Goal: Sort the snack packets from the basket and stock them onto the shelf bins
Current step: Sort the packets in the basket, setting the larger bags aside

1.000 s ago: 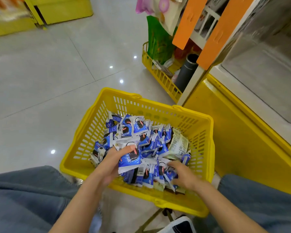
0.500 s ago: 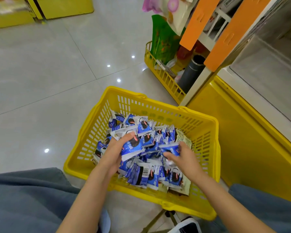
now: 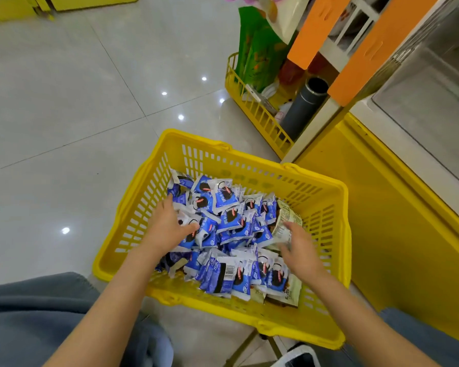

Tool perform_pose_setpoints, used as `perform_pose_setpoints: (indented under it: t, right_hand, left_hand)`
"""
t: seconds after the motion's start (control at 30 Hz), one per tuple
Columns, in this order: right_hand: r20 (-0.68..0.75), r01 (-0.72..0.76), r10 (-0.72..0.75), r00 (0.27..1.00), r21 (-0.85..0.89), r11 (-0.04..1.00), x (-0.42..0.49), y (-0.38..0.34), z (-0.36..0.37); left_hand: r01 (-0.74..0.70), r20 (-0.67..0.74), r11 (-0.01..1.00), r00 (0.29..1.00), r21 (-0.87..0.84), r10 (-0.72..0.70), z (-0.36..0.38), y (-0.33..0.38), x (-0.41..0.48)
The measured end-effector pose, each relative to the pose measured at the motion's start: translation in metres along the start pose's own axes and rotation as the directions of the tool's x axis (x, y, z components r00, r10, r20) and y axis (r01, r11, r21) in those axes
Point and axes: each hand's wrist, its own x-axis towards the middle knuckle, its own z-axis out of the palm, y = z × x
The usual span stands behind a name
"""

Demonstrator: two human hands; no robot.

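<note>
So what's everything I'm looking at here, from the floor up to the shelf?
basket: one, yellow, on the floor
blue packets: many, blue and white, piled in the basket
pale packets: at least two, cream, basket's right side
rack: one, yellow, at the shelf's foot
green bag: one, green, standing in the rack
tube: one, dark grey, in the rack
panels: two, orange, upper right
left hand: one, spread on the blue packets
right hand: one, fingers at a pale packet, grip unclear

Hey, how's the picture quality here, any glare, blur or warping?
Head view: bright glare spots dot the glossy floor; the wide lens bows the basket rim and tile lines; the right hand looks slightly motion-smeared; the packets are sharp and evenly lit.
</note>
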Motion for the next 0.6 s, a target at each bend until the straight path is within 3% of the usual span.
perform_pose_setpoints:
  t: [0.07, 0.1, 0.13, 0.2, 0.3, 0.37, 0.6]
  right_hand:
    - [0.092, -0.067, 0.083, 0.992, -0.165, 0.984, 0.0, 0.026, -0.003]
    - [0.117, -0.087, 0.113, 0.987, -0.211, 0.974, 0.0, 0.032, -0.002]
    - [0.132, -0.093, 0.127, 0.983, -0.241, 0.966, 0.0, 0.035, 0.001]
    - [0.149, -0.099, 0.142, 0.979, -0.266, 0.959, 0.001, 0.038, 0.008]
    - [0.107, -0.105, 0.133, 0.985, -0.235, 0.966, 0.003, 0.039, 0.012]
    - [0.027, -0.091, 0.096, 0.995, -0.146, 0.985, 0.003, 0.04, 0.009]
    - [-0.146, 0.05, -0.023, 0.989, 0.187, 0.981, -0.019, 0.03, -0.015]
  left_hand:
    - [-0.144, -0.258, 0.982, 0.951, 0.121, 0.171, 0.007, 0.016, -0.009]
    - [-0.255, -0.319, 0.957, 0.903, 0.138, 0.287, 0.014, 0.024, -0.014]
    - [-0.359, -0.314, 0.924, 0.869, 0.129, 0.382, 0.022, 0.034, -0.021]
    - [-0.489, -0.135, 0.866, 0.856, 0.101, 0.499, 0.043, 0.047, -0.033]
    - [-0.449, 0.284, 0.886, 0.869, 0.116, 0.404, 0.079, 0.049, -0.039]
    - [-0.341, 0.441, 0.934, 0.858, 0.104, 0.264, 0.09, 0.044, -0.036]
    - [-0.336, 0.541, 0.893, 0.831, 0.298, 0.132, 0.098, 0.049, -0.026]
